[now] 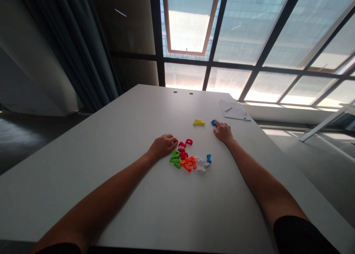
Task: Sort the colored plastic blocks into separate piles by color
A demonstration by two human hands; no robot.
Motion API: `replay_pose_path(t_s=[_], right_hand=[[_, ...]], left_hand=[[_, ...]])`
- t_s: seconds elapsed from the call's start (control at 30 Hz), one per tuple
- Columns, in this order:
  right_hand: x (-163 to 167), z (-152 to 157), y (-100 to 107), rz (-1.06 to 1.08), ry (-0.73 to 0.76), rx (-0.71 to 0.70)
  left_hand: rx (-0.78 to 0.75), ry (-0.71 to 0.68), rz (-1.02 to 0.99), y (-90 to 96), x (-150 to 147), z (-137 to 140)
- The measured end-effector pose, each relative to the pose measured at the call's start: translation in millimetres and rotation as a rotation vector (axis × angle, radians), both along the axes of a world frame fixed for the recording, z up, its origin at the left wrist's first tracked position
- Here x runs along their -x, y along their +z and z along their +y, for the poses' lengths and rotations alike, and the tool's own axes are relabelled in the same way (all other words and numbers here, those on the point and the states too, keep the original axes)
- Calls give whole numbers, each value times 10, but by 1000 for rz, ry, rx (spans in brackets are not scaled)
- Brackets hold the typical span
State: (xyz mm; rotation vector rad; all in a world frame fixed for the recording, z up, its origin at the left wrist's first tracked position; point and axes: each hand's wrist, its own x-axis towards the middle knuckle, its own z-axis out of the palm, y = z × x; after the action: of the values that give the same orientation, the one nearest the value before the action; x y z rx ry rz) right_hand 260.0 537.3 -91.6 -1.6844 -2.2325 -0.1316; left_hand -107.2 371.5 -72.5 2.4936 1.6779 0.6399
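Note:
My right hand (223, 131) reaches forward over the white table, its fingers closed at a small blue plastic block (213, 122), the index finger on it. A cluster of yellow blocks (199, 122) lies just left of that hand. My left hand (164, 144) rests on the table with its fingers curled in; whether anything is inside is hidden. Close to its fingertips are red blocks (189, 142) and green blocks (175, 157). Orange blocks (189, 163), white blocks (201, 169) and another blue block (209, 158) complete the near pile.
Toward the far right edge of the white table (124, 209) lie sheets of paper (234, 109) with a pen (245, 116) on them. Two round holes sit near the far edge. Beyond stand large windows and, at left, a dark curtain (72, 43).

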Motion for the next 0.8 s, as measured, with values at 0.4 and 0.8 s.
replay_pose_path(t_s=[0.4,0.8], right_hand=[[-75,-746,142,575,641,508],[-135,-752,313,597,512,663]], left_hand=[[-6,-10,5,-15,7,8],[-1,-3,10,-7,10,2]])
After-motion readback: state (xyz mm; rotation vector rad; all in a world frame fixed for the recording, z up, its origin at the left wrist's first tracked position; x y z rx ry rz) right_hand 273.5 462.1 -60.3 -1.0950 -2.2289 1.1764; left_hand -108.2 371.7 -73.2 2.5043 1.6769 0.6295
